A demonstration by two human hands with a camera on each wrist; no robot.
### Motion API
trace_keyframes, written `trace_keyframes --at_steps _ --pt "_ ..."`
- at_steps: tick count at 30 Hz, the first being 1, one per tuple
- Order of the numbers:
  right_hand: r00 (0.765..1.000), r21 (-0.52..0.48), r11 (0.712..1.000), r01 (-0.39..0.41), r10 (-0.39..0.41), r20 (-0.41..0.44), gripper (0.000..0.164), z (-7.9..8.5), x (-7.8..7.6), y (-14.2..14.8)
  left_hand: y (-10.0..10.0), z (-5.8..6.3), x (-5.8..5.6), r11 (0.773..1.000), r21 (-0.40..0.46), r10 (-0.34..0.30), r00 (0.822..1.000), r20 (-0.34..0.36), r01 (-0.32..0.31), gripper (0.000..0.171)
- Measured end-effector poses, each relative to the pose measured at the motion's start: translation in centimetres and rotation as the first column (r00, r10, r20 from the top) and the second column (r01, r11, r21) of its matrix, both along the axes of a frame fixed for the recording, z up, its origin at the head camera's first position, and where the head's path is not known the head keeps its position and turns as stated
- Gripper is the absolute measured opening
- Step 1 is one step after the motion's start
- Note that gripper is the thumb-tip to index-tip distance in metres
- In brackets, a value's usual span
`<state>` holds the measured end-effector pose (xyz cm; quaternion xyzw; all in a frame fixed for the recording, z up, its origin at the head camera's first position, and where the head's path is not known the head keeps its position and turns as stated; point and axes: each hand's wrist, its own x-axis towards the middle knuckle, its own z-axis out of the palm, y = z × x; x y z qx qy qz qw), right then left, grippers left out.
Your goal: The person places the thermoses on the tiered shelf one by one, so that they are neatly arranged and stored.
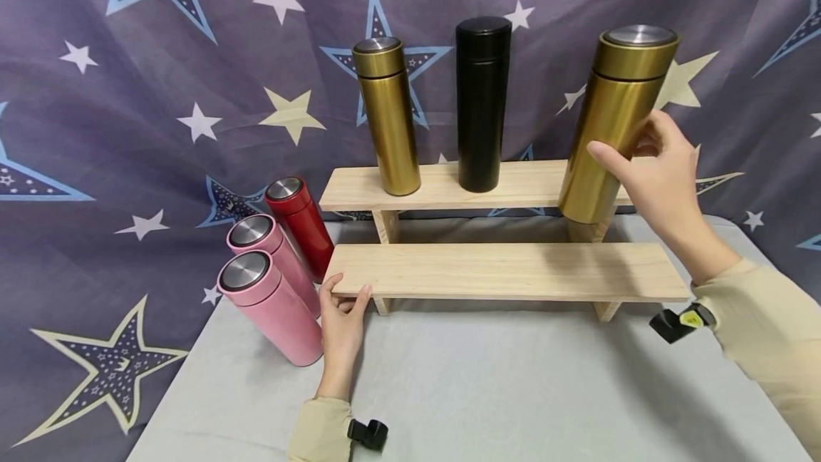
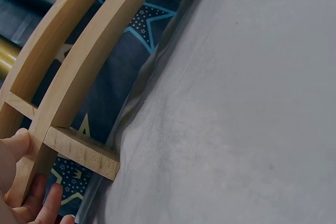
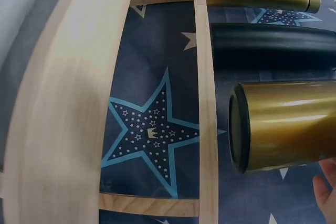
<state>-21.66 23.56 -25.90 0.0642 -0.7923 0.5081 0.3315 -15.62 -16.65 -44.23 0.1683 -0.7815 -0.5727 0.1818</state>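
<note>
My right hand (image 1: pixel 670 177) grips a gold thermos bottle (image 1: pixel 612 120) with a steel-topped lid, its thumb across the front. This bottle is held up at the right end of the upper tier, its dark base (image 3: pixel 240 127) apart from the board in the right wrist view. My left hand (image 1: pixel 343 326) pinches the front left corner of the two-tier wooden shelf (image 1: pixel 507 271), thumb on one side and fingers beneath in the left wrist view. On the upper tier stand another gold bottle (image 1: pixel 388 120) and a black bottle (image 1: pixel 482 105).
Left of the shelf, two pink bottles (image 1: pixel 276 305) and a red bottle (image 1: pixel 301 227) stand close together on the grey-covered table (image 1: pixel 487 391). Behind hangs a purple star-patterned curtain (image 1: pixel 212 41). Each wrist wears a small black camera (image 1: pixel 368 435).
</note>
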Motion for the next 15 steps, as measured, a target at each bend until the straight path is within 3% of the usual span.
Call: trace_keyframes --at_steps 6,15 --pt "0.999 0.044 0.999 0.026 -0.027 0.022 0.047 0.3 -1.6 -0.2 -0.1 0.0 0.0 1.0 0.011 -0.007 1.0 -0.01 0.007 0.058" --pt "0.995 0.031 0.995 0.1 -0.1 0.01 0.041 0.8 -4.2 -0.3 -0.1 0.0 0.0 1.0 0.016 -0.007 1.0 -0.008 0.007 0.058"
